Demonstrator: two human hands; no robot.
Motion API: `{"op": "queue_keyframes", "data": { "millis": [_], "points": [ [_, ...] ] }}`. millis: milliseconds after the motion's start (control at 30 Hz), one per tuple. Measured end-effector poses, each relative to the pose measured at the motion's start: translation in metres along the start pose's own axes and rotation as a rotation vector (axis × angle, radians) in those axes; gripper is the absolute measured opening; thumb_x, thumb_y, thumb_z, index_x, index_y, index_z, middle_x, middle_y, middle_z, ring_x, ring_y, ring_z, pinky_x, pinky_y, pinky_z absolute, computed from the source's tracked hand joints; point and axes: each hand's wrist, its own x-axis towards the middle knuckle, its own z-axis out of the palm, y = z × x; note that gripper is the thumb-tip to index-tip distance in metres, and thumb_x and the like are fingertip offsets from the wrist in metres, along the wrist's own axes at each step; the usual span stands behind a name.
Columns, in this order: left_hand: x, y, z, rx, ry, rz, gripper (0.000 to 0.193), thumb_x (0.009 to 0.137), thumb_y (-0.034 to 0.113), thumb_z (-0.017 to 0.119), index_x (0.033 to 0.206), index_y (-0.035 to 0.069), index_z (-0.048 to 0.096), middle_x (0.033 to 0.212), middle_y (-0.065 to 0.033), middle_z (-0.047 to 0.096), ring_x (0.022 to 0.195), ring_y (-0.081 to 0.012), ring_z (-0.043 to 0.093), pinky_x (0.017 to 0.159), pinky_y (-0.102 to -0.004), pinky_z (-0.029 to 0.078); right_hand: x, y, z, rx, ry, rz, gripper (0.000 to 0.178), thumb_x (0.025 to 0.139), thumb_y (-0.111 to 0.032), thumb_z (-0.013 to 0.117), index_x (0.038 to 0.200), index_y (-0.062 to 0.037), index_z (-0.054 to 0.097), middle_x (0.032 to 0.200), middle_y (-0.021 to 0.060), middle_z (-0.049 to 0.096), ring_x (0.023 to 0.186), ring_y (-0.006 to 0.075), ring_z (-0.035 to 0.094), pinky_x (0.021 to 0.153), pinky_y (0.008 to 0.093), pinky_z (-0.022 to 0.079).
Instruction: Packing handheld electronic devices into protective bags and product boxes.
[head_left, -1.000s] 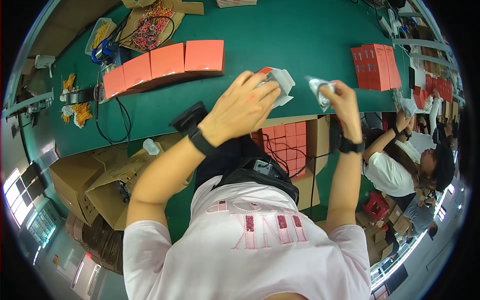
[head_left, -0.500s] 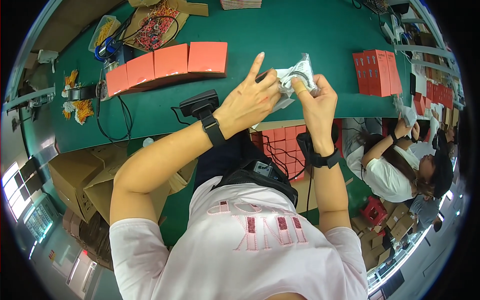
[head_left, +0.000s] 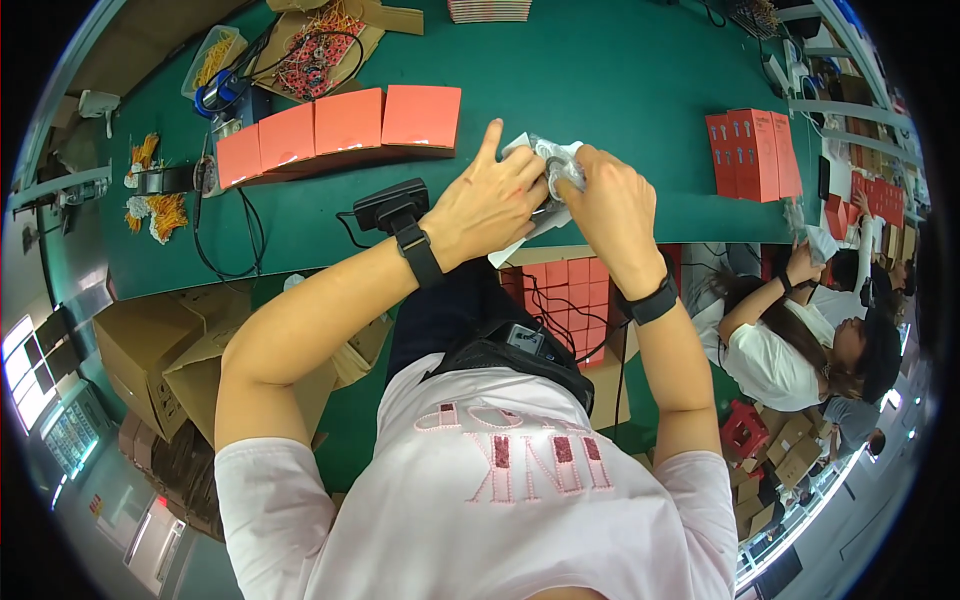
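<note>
Both my hands meet above the near edge of the green table. In my right hand (head_left: 614,208) the thumb and fingers pinch a crinkled clear plastic bag (head_left: 556,160) with something pale and rounded inside; its exact kind I cannot make out. My left hand (head_left: 492,203) points its index finger away while the other fingers curl round a white paper or card piece (head_left: 512,250), whose corners stick out above and below the hand. Bag and white piece touch between the hands; my fingers hide much of both.
A row of red boxes (head_left: 348,125) stands left on the green table (head_left: 580,70); more red boxes (head_left: 748,155) stand right. Far left lie cables (head_left: 245,235) and an open carton of red parts (head_left: 312,55). Another person (head_left: 790,340) works at the right. Below the table is a carton of red boxes (head_left: 565,290).
My right hand has come left and turned over the bag, which is now lower and closer to my left hand. The left hand has shifted slightly left and nearer.
</note>
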Motion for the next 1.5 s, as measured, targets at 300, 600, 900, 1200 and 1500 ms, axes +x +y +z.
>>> {"op": "queue_keyframes", "data": {
  "millis": [300,600,900,1200,1500],
  "points": [
    [0.003,0.004,0.008,0.287,0.176,0.087,0.023,0.089,0.024,0.058,0.101,0.007,0.069,0.101,-0.0056,0.059,0.108,-0.0207,0.051,0.101,-0.0493,0.039,-0.010,0.010,0.025,0.109,0.053,-0.052,0.021,0.081,-0.008,0.071,0.085,-0.0005,0.052,0.078,0.0210,0.065,0.072,0.0405,0.065,0.060,0.0480,0.050],
    [0.005,-0.008,0.023,0.066,0.123,0.077,0.017,0.092,0.017,0.052,0.102,0.006,0.060,0.086,-0.0034,0.061,0.083,-0.0187,0.063,0.072,-0.0328,0.049,-0.007,0.016,0.029,0.225,0.035,-0.036,0.021,0.084,-0.010,0.072,0.094,0.0009,0.057,0.083,0.0221,0.066,0.075,0.0426,0.065,0.064,0.0473,0.051],
    [0.022,-0.007,0.020,-0.004,-0.026,-0.008,0.016,0.089,0.016,0.056,0.094,0.002,0.061,0.068,-0.0077,0.068,0.063,-0.0238,0.070,0.057,-0.0350,0.054,-0.008,0.018,0.036,0.184,0.096,-0.031,0.018,0.081,-0.009,0.069,0.092,0.0010,0.059,0.084,0.0231,0.067,0.075,0.0430,0.065,0.065,0.0478,0.051],
    [0.034,-0.018,0.009,-0.194,-0.133,0.048,0.026,0.084,0.021,0.066,0.105,0.005,0.064,0.068,-0.0136,0.067,0.065,-0.0328,0.067,0.061,-0.0449,0.053,-0.018,0.020,0.040,0.345,0.147,0.037,0.021,0.083,-0.014,0.070,0.093,-0.0002,0.059,0.075,0.0206,0.064,0.067,0.0378,0.064,0.063,0.0438,0.050],
    [0.014,-0.039,0.001,-0.463,-0.072,0.128,0.032,0.087,0.029,0.072,0.105,0.011,0.053,0.080,-0.0115,0.068,0.073,-0.0386,0.065,0.064,-0.0498,0.052,-0.016,0.015,0.031,0.348,0.146,0.183,0.026,0.085,-0.022,0.071,0.097,-0.0006,0.061,0.069,0.0199,0.064,0.066,0.0372,0.066,0.061,0.0428,0.050]
  ]
}}
